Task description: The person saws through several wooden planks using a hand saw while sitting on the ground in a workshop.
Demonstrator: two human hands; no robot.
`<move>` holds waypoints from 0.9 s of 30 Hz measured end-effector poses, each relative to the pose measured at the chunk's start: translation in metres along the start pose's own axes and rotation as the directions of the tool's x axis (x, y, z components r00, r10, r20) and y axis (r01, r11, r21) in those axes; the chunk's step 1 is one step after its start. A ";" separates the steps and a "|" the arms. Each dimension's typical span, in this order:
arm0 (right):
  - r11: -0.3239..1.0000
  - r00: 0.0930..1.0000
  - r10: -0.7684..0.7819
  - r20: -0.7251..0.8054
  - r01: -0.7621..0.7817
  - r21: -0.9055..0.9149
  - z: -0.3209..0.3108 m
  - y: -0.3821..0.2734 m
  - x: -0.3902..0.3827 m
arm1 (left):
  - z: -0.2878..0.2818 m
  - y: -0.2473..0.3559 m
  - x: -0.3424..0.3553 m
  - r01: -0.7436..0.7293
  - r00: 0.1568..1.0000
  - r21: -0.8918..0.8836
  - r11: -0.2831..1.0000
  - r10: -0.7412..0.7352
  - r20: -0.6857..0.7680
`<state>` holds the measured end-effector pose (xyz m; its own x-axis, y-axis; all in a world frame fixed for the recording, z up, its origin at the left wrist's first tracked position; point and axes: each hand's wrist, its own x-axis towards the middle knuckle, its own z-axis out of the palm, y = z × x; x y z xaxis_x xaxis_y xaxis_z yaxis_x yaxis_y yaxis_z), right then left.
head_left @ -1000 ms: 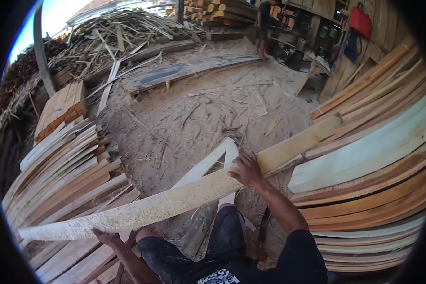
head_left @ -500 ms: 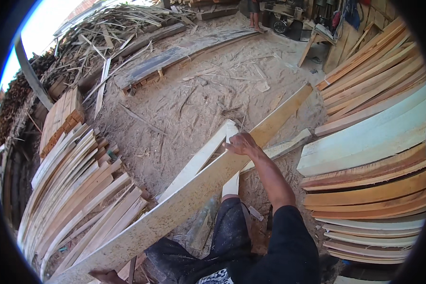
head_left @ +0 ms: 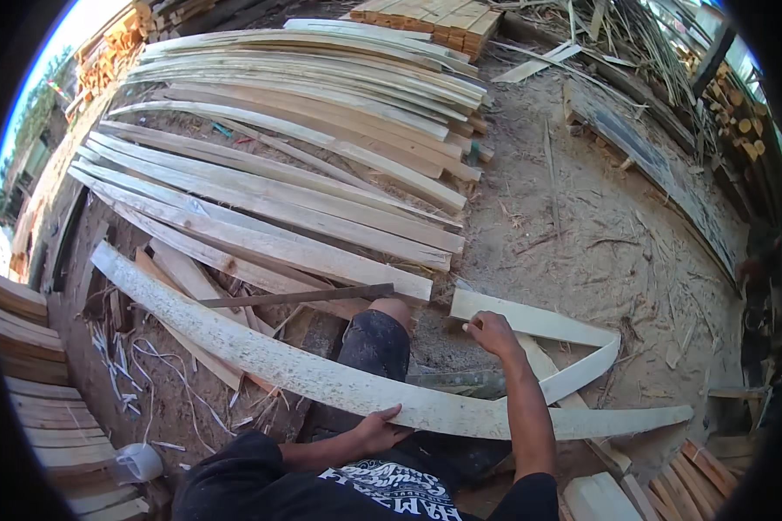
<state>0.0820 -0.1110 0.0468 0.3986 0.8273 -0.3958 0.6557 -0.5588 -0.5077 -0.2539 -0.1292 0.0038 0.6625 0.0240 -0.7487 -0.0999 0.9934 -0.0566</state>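
Note:
A long pale wooden plank (head_left: 287, 365) with a rough, speckled face lies across in front of me, over my legs. My left hand (head_left: 382, 430) grips its near edge around the middle. Beyond the plank, my right hand (head_left: 493, 334) is closed with curled fingers, and anything in them is hidden. It is beside a short pale board (head_left: 547, 319), which meets another short board (head_left: 586, 373) at a sharp corner on the right. My right forearm passes over the long plank.
Long planks (head_left: 278, 156) lie in rows on the ground at the left and far side. A stack of short timbers (head_left: 434, 22) stands behind them. Low on the left are a white plastic container (head_left: 137, 463) and cord. More boards (head_left: 61, 417) line the left edge.
My view has swung left. The long plank, earlier slanting far ahead under my right hand, now lies across me. My right hand has come off it, and my left hand grips its middle.

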 end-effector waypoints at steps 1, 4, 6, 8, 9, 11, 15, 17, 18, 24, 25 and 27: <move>0.998 0.997 -0.068 0.021 0.068 0.016 0.018 -0.020 0.019 | -0.004 0.002 0.001 -0.020 1.000 -0.049 0.999 0.020 -0.001; 0.908 0.899 -0.418 -0.130 0.409 -0.092 0.082 -0.070 0.086 | -0.003 0.018 -0.005 0.155 0.988 0.189 0.970 -0.146 -0.058; 0.860 0.871 -0.492 -0.013 0.484 -0.160 0.113 -0.116 0.115 | 0.005 0.030 -0.014 0.405 0.913 0.499 0.766 -0.364 -0.182; 0.804 0.873 -0.469 0.130 0.483 -0.347 0.135 -0.157 0.134 | 0.029 0.053 -0.047 0.286 0.951 0.670 0.685 -0.288 -0.111; 0.760 0.882 -0.427 0.199 0.470 -0.449 0.147 -0.174 0.135 | 0.024 0.067 -0.055 0.184 0.971 0.687 0.703 -0.237 -0.017; 0.692 0.891 -0.441 0.109 0.415 -0.590 0.174 -0.164 0.155 | 0.039 0.104 -0.074 0.002 0.995 0.697 0.717 -0.067 0.067; 0.687 0.847 -0.504 0.170 0.512 -0.516 0.154 -0.172 0.156 | 0.027 0.174 -0.083 -0.484 0.852 0.429 0.763 0.523 0.029; 0.760 0.867 -0.467 0.172 0.493 -0.423 0.118 -0.179 0.132 | 0.021 0.206 -0.082 -0.611 0.755 0.319 0.725 0.655 -0.043; 0.782 0.872 -0.469 0.141 0.484 -0.392 0.102 -0.176 0.121 | 0.023 0.216 -0.080 -0.688 0.678 0.299 0.662 0.732 -0.063; 0.896 0.921 -0.384 -0.059 0.357 -0.263 0.030 -0.168 0.051 | 0.037 0.243 -0.068 -0.766 0.393 0.468 0.442 0.897 -0.203; 0.924 0.936 -0.336 -0.109 0.305 -0.229 0.025 -0.166 0.042 | 0.038 0.248 -0.068 -0.811 0.389 0.391 0.435 0.900 -0.196; 0.930 0.944 -0.323 -0.062 0.305 -0.207 0.019 -0.162 0.022 | 0.036 0.258 -0.069 -0.860 0.427 0.219 0.460 0.885 -0.183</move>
<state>-0.0281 -0.0031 0.1059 0.2042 0.9654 -0.1623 0.8639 -0.2557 -0.4340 -0.2986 0.1296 0.0646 0.0589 0.8693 -0.4907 -0.4533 0.4613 0.7627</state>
